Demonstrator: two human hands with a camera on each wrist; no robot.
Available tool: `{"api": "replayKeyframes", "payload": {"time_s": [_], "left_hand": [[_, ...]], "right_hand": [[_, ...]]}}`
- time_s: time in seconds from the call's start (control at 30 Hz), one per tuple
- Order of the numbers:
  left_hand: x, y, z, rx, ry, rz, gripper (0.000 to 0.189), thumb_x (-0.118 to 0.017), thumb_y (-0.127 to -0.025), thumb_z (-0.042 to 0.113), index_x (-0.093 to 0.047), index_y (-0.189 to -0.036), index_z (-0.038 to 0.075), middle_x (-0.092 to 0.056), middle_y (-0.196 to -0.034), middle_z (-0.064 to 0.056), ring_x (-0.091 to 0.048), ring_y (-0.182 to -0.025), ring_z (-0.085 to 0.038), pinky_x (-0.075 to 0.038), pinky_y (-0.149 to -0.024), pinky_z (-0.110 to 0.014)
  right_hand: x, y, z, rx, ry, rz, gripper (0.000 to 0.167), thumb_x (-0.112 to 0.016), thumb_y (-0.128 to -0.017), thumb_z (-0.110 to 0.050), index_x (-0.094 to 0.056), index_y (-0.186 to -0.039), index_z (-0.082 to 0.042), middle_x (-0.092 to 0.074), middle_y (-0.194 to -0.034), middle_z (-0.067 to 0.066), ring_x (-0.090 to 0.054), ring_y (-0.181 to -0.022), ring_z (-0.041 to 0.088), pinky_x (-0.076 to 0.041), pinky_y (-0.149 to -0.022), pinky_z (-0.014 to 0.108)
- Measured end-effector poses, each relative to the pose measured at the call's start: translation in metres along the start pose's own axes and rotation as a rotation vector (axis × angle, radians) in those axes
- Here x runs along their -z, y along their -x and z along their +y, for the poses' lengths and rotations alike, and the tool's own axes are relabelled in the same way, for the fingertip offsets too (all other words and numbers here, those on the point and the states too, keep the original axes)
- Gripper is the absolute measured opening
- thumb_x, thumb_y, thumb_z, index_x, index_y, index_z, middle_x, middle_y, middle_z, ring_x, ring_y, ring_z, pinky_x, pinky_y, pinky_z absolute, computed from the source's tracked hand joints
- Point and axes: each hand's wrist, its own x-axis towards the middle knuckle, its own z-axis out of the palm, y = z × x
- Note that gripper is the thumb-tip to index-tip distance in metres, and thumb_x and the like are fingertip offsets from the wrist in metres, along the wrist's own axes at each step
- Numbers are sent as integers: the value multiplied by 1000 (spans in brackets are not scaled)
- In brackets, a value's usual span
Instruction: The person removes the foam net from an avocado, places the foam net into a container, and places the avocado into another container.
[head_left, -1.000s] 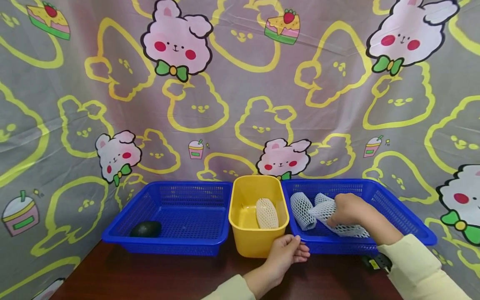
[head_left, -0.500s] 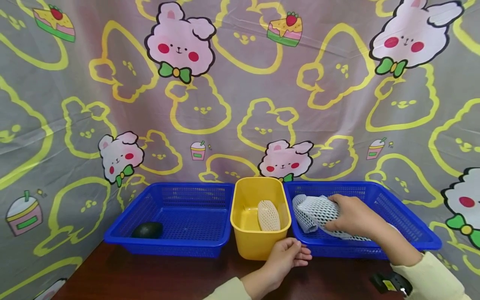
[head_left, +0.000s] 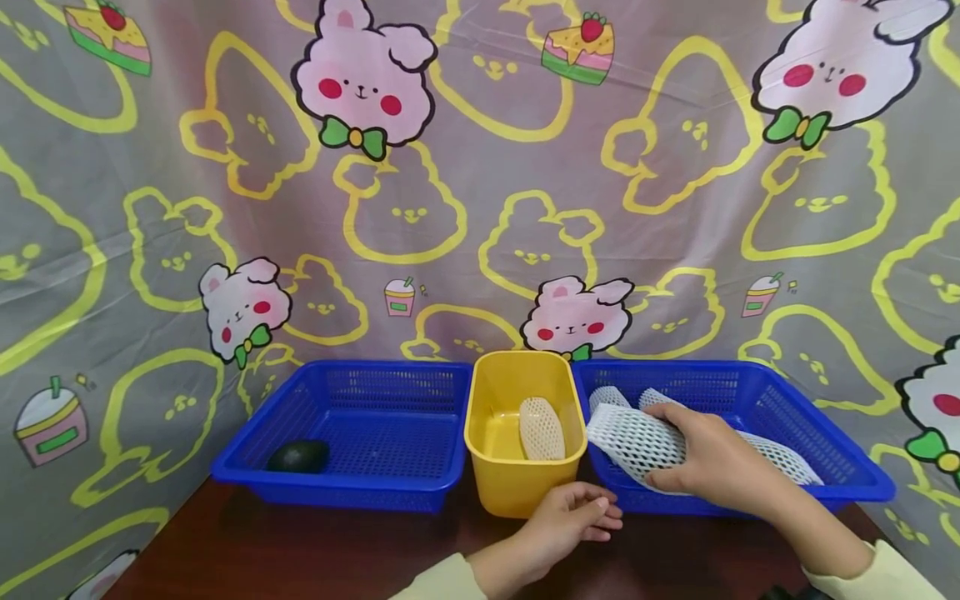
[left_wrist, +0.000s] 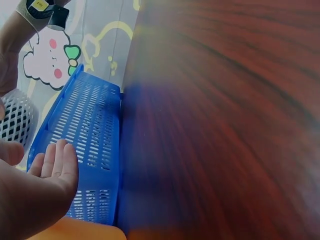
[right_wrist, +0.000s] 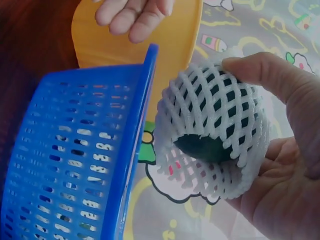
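Observation:
My right hand [head_left: 712, 458] grips a dark green avocado in a white foam net [head_left: 633, 437], above the near left part of the right blue basket [head_left: 855, 483]. In the right wrist view, thumb and fingers sit on either side of the netted avocado [right_wrist: 212, 95], and dark skin shows at the net's open end. My left hand [head_left: 573, 521] holds nothing, fingers loosely bent, close in front of the yellow bin [head_left: 498, 492]. Inside that bin lies a cream foam net [head_left: 542, 429]. More white foam nets [head_left: 783, 458] lie in the right basket, partly hidden by my right hand.
A left blue basket [head_left: 337, 492] holds one bare avocado [head_left: 298, 456]. The yellow bin stands between the two baskets on a dark brown table [head_left: 315, 550]. Behind them hangs a patterned cloth [head_left: 480, 167].
My right hand has lifted the netted avocado from among the other nets and brought it left and nearer, toward the yellow bin. The left hand has stayed almost in place.

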Motion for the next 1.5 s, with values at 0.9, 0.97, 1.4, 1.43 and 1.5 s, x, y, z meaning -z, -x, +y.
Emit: {"api": "replayKeyframes", "payload": {"time_s": [0.9, 0.97, 1.4, 1.43, 1.5], "left_hand": [[73, 65, 26, -160, -501, -106, 20, -63, -94, 15, -67, -105, 0, -68, -90, 4, -63, -81, -6, -51, -72, -22], [77, 68, 29, -178, -552, -100, 19, -63, -94, 17, -68, -104, 2, -66, -90, 8, -61, -80, -3, -50, -71, -22], [100, 85, 36, -210, -612, -77, 13, -64, -93, 15, -68, -102, 6, -66, -88, 8, -60, -79, -3, -52, -68, -23], [101, 86, 35, -206, -606, -66, 12, -64, -93, 15, -68, -101, 7, -66, -88, 8, -60, -78, -3, -52, -68, -23], [105, 87, 35, -204, -601, -41, 10, -65, -93, 14, -69, -100, 7, -66, -88, 6, -60, -78, -4, -51, -67, -23]], "right_hand": [[-41, 23, -23, 283, -118, -38, 68, -89, -67, -30, -55, -125, -18, -60, -109, -15, -57, -89, 5, -51, -76, 27], [-44, 23, -24, 295, -137, -47, 68, -89, -67, -30, -55, -125, -18, -60, -108, -15, -58, -88, 5, -51, -77, 27], [-70, 24, -33, 248, -200, -240, 66, -84, -72, -36, -53, -129, -22, -58, -112, -14, -57, -94, 7, -50, -81, 27], [-72, 24, -33, 252, -195, -249, 66, -84, -73, -37, -53, -129, -21, -58, -112, -14, -56, -94, 7, -49, -82, 28], [-77, 22, -34, 247, -192, -276, 66, -83, -73, -38, -53, -129, -20, -57, -113, -14, -56, -94, 6, -49, -83, 28]]}}
